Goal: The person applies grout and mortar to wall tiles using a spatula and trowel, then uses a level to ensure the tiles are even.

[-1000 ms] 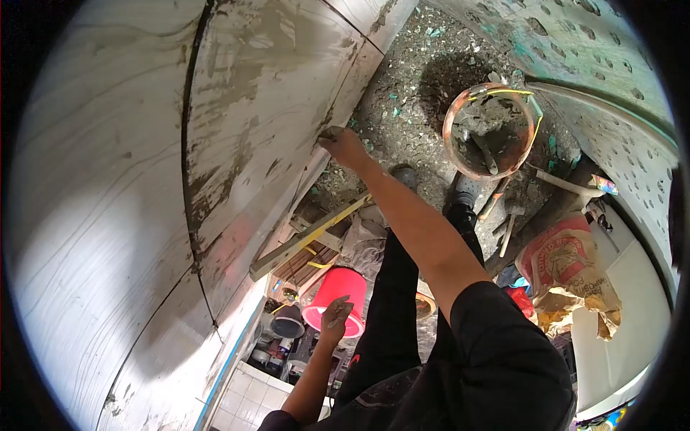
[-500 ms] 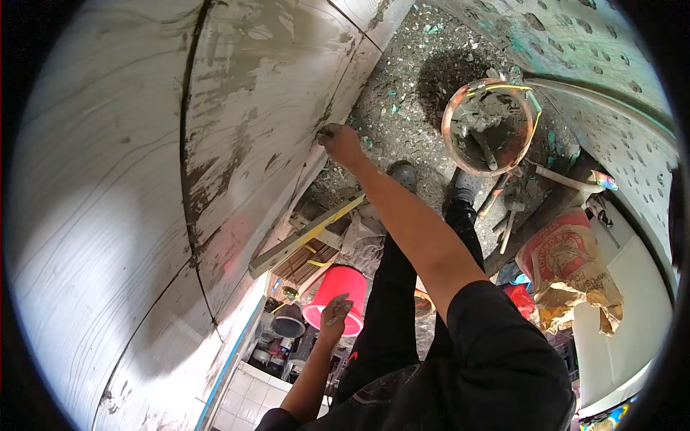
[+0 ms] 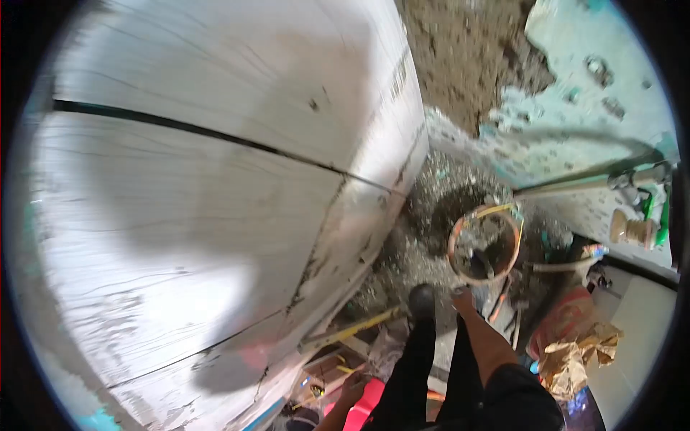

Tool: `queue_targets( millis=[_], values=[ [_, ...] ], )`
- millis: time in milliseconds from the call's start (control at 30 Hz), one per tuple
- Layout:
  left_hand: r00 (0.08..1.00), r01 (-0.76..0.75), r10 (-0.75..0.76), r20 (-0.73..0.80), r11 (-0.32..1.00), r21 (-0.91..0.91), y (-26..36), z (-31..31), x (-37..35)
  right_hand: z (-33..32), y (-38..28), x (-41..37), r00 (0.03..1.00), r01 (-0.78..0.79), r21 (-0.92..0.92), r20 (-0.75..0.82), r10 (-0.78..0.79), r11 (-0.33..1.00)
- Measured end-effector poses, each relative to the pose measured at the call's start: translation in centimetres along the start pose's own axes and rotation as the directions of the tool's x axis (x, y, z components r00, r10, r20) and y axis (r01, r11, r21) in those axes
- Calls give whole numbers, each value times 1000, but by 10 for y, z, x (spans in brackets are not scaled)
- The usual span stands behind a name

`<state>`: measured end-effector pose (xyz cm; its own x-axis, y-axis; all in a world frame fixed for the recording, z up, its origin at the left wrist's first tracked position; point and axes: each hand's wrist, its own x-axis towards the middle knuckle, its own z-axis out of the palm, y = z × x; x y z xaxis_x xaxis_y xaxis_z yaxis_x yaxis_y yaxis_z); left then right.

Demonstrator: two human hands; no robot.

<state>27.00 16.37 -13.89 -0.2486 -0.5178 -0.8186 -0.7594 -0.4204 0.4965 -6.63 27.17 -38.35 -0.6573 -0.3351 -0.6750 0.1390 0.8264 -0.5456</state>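
Observation:
My right hand (image 3: 463, 296) is just below the rim of a mortar-stained bucket (image 3: 452, 246), blurred, and I cannot make out whether it holds anything. The bucket has a yellow handle, grey mix and a dark tool (image 3: 481, 263) inside. Lower down, my left hand (image 3: 353, 388) hangs over or beside a pink bucket (image 3: 368, 404); its fingers are smeared and dark. Large pale veined panels (image 3: 215, 201) with dark joints and grey smears fill the left side.
A yellow-edged bar (image 3: 353, 332) leans near the panels' foot. Right of my legs are long-handled tools (image 3: 499, 302) and a torn paper sack (image 3: 568, 359). Behind the bucket stands a pitted, green-tinged wall (image 3: 568, 154), with a spool (image 3: 632, 230) at far right.
The camera view has turned up, showing more of the panels and wall. My right hand has left the panel's lower edge and come beside the mortar bucket. My left hand appears lower in view.

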Motion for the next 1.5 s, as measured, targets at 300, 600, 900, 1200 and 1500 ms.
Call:
queue_targets(
  millis=[300, 600, 900, 1200, 1500],
  values=[
    [988, -130, 148, -42, 948, 291, -12, 3, 26, -121, 132, 4, 988, 111, -343, -66, -142, 933],
    [685, -437, 722, -94, 511, 741, 268, 3, -11, -130, 68, -58, 855, -372, 525, 516, 62, 765],
    [63, -413, 990, -126, 141, 900, 568, -52, -159, -170, 72, -93, 974, 125, 15, 189, -125, 992],
    [184, -383, 970, -158, 218, 898, 575, -65, -151, -301, 45, -156, 867, -355, 363, 472, 159, 861],
    [-77, -724, 966, -245, 115, 680, 508, -61, -162, -248, -30, -138, 728, 576, -730, 253, -637, 369]
  ],
)
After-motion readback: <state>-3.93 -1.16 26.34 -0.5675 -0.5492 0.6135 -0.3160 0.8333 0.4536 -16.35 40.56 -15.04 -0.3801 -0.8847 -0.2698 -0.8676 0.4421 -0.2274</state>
